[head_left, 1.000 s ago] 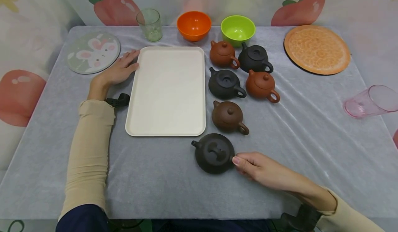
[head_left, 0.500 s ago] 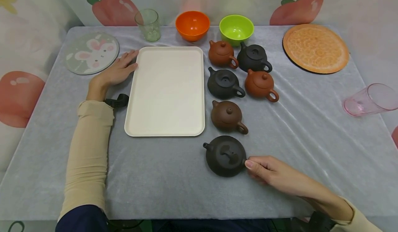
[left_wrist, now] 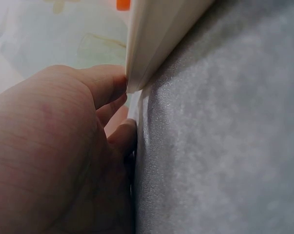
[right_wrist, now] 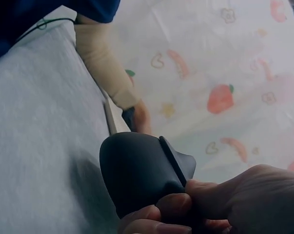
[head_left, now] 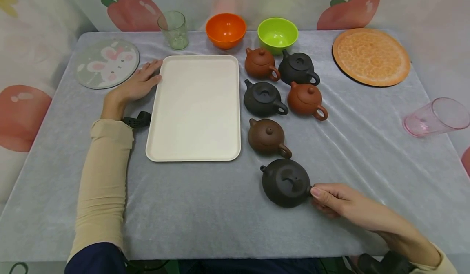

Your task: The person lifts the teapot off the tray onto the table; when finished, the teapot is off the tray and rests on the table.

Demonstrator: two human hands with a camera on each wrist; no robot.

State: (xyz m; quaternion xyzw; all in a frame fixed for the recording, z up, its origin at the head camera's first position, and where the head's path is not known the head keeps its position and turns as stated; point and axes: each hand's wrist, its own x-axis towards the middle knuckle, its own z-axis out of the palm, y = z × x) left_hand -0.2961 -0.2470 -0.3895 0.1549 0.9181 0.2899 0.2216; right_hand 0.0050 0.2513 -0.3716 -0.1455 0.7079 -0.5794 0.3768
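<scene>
My right hand (head_left: 339,202) pinches the handle of a black teapot (head_left: 285,183), its spout turned left. In the right wrist view a gap and shadow show between this teapot (right_wrist: 137,170) and the cloth. The teapot's handle is mostly hidden by my fingers. My left hand (head_left: 136,84) lies with straight fingers against the left edge of a cream tray (head_left: 194,109); the left wrist view has the thumb touching the tray's rim (left_wrist: 137,53). A brown teapot (head_left: 266,136) stands just behind the held one.
Behind the brown teapot stand two black teapots (head_left: 261,98) and two reddish ones (head_left: 305,98). Along the back are a green glass (head_left: 175,31), an orange bowl (head_left: 225,29) and a lime bowl (head_left: 278,33). Round mats (head_left: 371,58) lie both sides; a pink glass (head_left: 422,121) stands right.
My right hand has carried the black teapot rightward, away from the space before the tray to a place in front of the brown teapot. The left hand keeps its place at the tray.
</scene>
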